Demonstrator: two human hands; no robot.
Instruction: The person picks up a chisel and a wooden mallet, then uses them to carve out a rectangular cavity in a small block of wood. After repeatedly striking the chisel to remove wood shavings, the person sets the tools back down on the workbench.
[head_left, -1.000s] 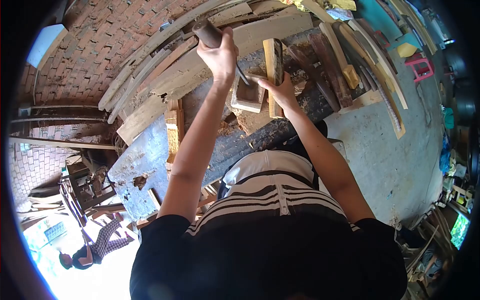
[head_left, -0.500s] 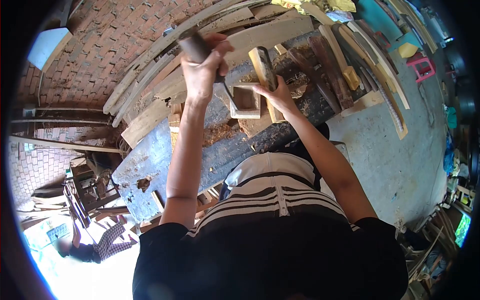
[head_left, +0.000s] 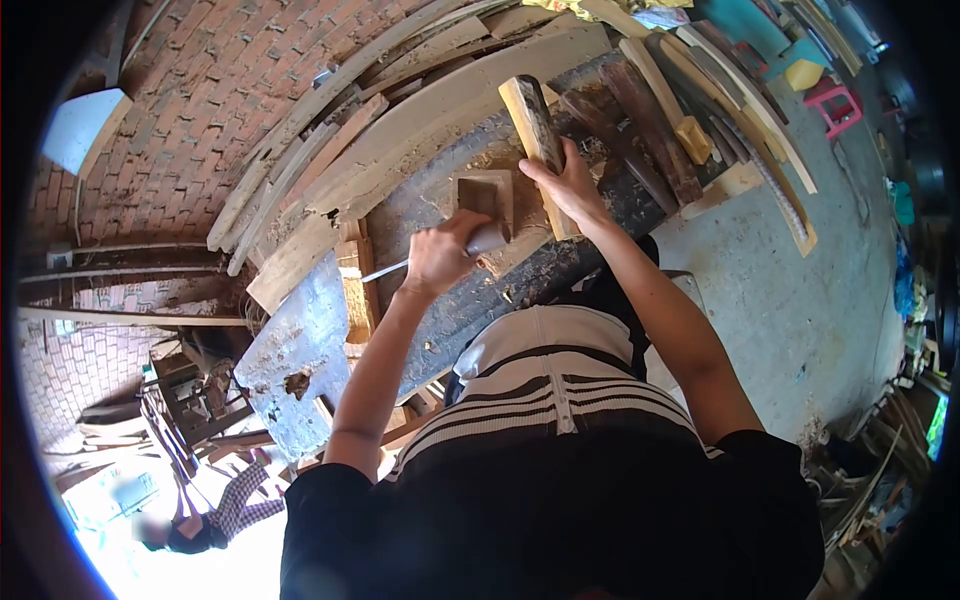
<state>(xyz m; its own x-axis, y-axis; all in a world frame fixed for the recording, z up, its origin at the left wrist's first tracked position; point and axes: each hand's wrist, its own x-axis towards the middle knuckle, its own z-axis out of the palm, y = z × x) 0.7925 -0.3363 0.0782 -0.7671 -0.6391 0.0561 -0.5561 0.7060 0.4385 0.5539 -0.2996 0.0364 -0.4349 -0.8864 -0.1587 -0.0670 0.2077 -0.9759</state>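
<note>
My left hand (head_left: 438,258) is closed around a chisel (head_left: 487,238). Its brown handle points right and its thin metal blade points left, the tip close to a pale notched wooden block (head_left: 358,290). Just beyond this hand is a small square wooden box (head_left: 507,200) with a hollow middle; the hand and handle cover part of its near edge. My right hand (head_left: 568,185) grips a thick wooden bar (head_left: 530,125) around its middle, thumb on the left side. The bar is pale yellow on one face and dark on the other.
The dark workbench (head_left: 440,320) is strewn with shavings. Long curved planks (head_left: 400,130) lie along its far side, dark wooden pieces (head_left: 640,130) at the right. A pink stool (head_left: 832,108) stands on the floor. Another person (head_left: 215,520) is at the lower left.
My left hand has come down and nearer, turning the chisel from blade-down in the box to lying sideways, blade left. My right hand stays on the wooden bar. The view has shifted slightly.
</note>
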